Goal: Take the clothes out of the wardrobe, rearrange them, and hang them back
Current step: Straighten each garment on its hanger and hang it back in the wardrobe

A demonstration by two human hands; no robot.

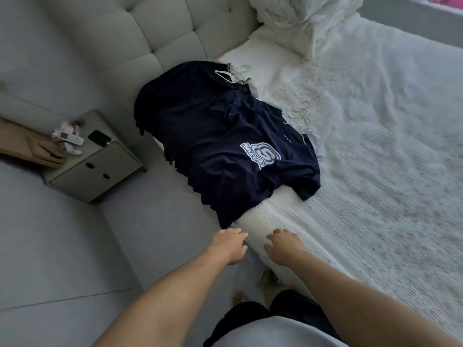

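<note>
A pile of navy-blue clothes (225, 144) lies on the near edge of the bed (375, 171), the top shirt showing a white round logo. White hangers (234, 75) stick out at the pile's far end, and more pale hangers (299, 116) lie at its right side. My left hand (229, 244) is stretched out just below the pile's lower hem, fingers relaxed, holding nothing. My right hand (284, 246) hovers beside it over the mattress edge, fingers loosely spread, also holding nothing.
A grey bedside cabinet (97, 166) stands left of the bed with a phone (99, 139) and small items on top. A tufted headboard (160, 33) rises behind. A crumpled white duvet (308, 18) sits at the bed's far end. Grey floor lies to the left.
</note>
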